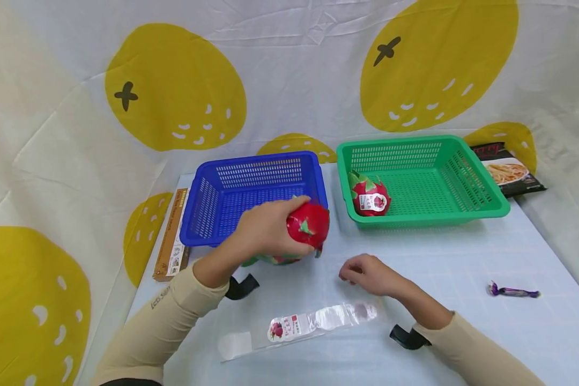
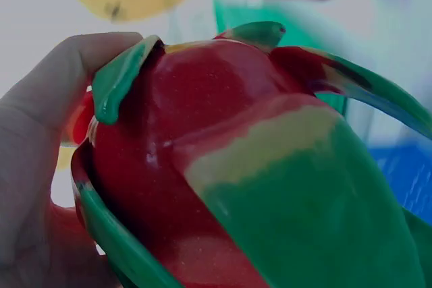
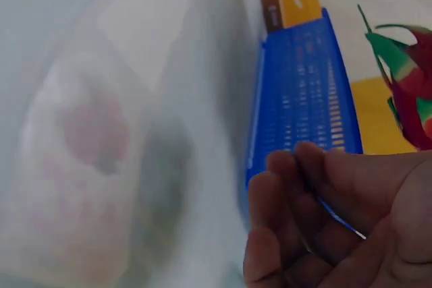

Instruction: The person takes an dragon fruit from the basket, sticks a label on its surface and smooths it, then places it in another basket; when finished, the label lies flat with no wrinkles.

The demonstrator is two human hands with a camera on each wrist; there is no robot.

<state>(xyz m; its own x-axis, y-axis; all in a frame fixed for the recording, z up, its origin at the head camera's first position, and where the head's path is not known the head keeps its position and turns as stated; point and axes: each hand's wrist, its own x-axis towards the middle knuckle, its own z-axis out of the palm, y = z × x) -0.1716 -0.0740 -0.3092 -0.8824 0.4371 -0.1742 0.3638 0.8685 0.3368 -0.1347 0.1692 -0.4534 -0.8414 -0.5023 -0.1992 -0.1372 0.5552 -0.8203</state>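
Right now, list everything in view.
Table: one, pale blue, underneath
Backdrop: one, white and yellow, behind
Blue basket: one, blue, back left
Green basket: one, green, back right
Held dragon fruit: one, red-green, centre
Labelled dragon fruit: one, red-green, in green basket
Leafy patch: one, red-green, beneath left hand, perhaps another fruit
Box: one, brown, left
Packet: one, black, back right
Candy: one, purple, right
Sticker strip: one, clear, front
Sleeves: two, beige, forearms
Straps: two, black, wrists
Right hand: one, bare, empty
Left hand: one, bare, holding fruit
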